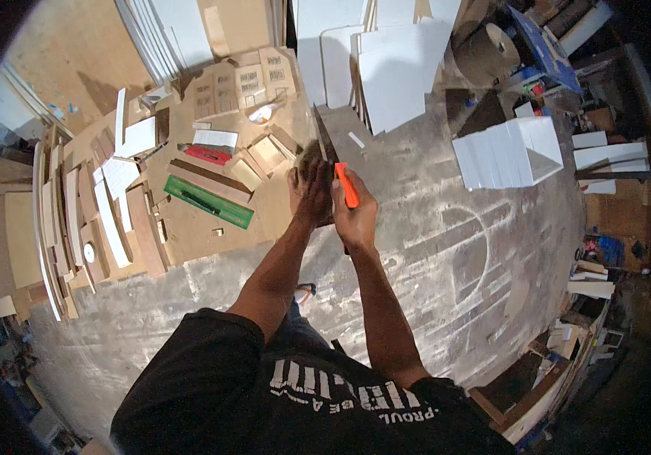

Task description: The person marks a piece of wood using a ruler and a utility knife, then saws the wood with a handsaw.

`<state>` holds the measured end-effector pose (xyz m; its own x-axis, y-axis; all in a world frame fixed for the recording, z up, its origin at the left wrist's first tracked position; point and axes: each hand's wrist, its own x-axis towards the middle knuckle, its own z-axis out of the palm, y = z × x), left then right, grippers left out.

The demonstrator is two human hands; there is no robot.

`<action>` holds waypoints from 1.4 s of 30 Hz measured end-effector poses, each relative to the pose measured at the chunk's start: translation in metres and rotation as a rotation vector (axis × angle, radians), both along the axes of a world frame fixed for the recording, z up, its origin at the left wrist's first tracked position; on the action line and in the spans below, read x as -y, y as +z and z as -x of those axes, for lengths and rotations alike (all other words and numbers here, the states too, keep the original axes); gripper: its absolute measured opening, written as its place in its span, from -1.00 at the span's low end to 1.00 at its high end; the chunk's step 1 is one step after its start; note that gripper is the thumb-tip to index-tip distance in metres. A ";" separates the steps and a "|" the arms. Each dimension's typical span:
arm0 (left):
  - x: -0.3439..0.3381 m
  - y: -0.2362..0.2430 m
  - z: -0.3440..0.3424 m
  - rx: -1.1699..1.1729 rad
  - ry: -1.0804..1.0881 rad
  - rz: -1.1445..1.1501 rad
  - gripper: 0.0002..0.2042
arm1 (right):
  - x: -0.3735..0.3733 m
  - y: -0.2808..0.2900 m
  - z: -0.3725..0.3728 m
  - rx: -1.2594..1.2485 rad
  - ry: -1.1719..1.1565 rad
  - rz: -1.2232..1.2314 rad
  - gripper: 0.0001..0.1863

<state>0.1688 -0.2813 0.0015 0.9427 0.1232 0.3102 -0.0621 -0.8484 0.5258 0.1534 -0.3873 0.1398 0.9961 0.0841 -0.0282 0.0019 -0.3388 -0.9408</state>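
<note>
My right hand (359,218) is closed round the orange handle of a handsaw (346,186). Its dark blade points away from me along the right edge of the wooden worktable (200,241). Close beside it, my left hand (309,191) presses down at the table edge with its fingers bent over a dark brown piece of wood (326,222), most of which the hands hide. Left of that hand lie small light wood blocks (271,154), a brown wooden strip (210,180), a green ruler (208,202) with a dark pen-like thing on it, and a red tool (204,154).
Wooden strips (73,205) and white papers (121,176) cover the table's left side. A panel with window-like cutouts (238,82) lies at its far end. White boards (401,68) lean beyond. A white box (504,154) stands on the stained floor (432,250) at right.
</note>
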 end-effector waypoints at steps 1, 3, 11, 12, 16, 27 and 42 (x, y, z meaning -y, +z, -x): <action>0.000 0.003 0.003 -0.006 -0.029 0.038 -0.51 | -0.001 -0.005 -0.005 0.049 0.003 0.028 -0.56; -0.007 0.009 -0.001 -0.034 -0.018 -0.005 -0.51 | 0.001 -0.018 0.005 0.094 -0.003 0.057 -0.56; -0.018 0.001 0.002 0.080 0.020 -0.107 -0.51 | 0.032 0.091 0.120 -0.117 -0.001 0.078 -0.49; -0.019 -0.001 0.002 0.087 0.026 -0.110 -0.51 | 0.034 0.095 0.114 -0.109 0.004 0.076 -0.49; -0.019 -0.011 0.002 0.178 0.052 -0.110 -0.55 | 0.015 0.048 0.048 0.069 0.044 0.035 -0.56; -0.017 -0.007 0.000 0.084 0.017 -0.132 -0.54 | 0.005 0.065 0.043 -0.011 0.043 0.014 -0.52; 0.013 0.016 -0.004 -0.006 -0.016 -0.019 -0.55 | 0.008 -0.016 -0.027 0.177 -0.018 0.103 -0.60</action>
